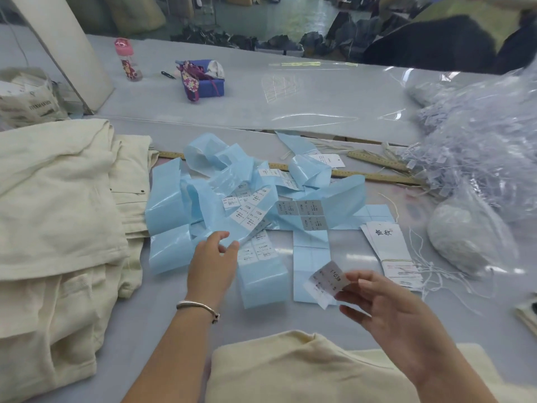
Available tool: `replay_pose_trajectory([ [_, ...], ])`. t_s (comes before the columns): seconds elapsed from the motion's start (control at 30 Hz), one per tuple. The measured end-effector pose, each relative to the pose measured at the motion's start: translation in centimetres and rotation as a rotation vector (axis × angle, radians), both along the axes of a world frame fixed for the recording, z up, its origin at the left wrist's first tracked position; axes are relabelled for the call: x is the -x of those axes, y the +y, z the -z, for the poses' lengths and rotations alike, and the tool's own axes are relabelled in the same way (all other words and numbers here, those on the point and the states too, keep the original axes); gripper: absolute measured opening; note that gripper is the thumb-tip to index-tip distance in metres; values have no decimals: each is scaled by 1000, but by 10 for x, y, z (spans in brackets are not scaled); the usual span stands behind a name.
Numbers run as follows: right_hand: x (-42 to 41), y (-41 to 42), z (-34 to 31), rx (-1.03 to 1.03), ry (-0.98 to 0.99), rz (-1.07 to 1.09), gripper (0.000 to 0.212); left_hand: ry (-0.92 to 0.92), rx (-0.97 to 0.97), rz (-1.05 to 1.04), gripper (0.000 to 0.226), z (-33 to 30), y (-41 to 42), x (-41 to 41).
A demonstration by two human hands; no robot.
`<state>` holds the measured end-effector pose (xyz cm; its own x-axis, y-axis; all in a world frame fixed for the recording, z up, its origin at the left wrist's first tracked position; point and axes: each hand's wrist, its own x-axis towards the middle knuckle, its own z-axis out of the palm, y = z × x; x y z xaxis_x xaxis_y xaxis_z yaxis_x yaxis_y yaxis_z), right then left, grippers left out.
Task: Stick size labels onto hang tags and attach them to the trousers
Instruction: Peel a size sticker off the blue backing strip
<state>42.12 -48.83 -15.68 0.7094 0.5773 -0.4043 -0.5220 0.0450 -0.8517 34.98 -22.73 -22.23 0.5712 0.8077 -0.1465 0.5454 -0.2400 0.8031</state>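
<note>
A folded cream garment (305,370) lies closest to the viewer, at the bottom edge of a grey work table (334,91). To the left, a large pile of cream trousers (58,205) covers that side of the table. On the right sits a clear plastic bag (479,146) stuffed with white tag fasteners. In the centre sprawls a tangle of shiny blue backing strips (203,196), some with white size labels (250,210) on them and one with grey labels (305,213). Right of the strips, a stack of white hang tags (392,251) lies flat, with thin cords trailing from it. Wooden rulers (377,170) lie behind the strips. The left hand (212,263), a silver bangle (197,306) on its wrist, reaches forward with fingers loosely curved, fingertips touching a blue strip beside a run of labels; whether it pinches the strip cannot be told. The right hand (386,309) pinches a single grey size label (328,277) between thumb and fingertips, held above the table, well apart from the hang tags. Far back stand a pink-capped bottle (128,59) and a blue box (206,80).
</note>
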Motion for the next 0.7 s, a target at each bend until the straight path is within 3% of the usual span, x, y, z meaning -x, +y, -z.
replay_pose_trajectory([
  [0.07,2,-15,-2,88,-44,-8,32,-117,-64,93,10,-22,-26,2],
  [0.13,3,-31,-2,167,-90,-9,33,-220,60,276,7,-42,-62,0],
  [0.2,4,-49,-2,202,-118,-15,19,-191,207,467,12,-53,-103,-5],
  [0.27,0,-66,-1,224,-142,-27,14,-99,201,573,18,-54,-138,-11],
  [0.4,-18,-104,-2,207,-153,-11,14,-96,203,543,12,-48,-191,-25],
  [0.53,-42,-141,3,222,-164,-32,16,-164,296,484,26,-40,-230,-45],
  [0.7,-96,-159,26,321,-266,183,41,-227,398,267,14,-25,-267,-84],
])
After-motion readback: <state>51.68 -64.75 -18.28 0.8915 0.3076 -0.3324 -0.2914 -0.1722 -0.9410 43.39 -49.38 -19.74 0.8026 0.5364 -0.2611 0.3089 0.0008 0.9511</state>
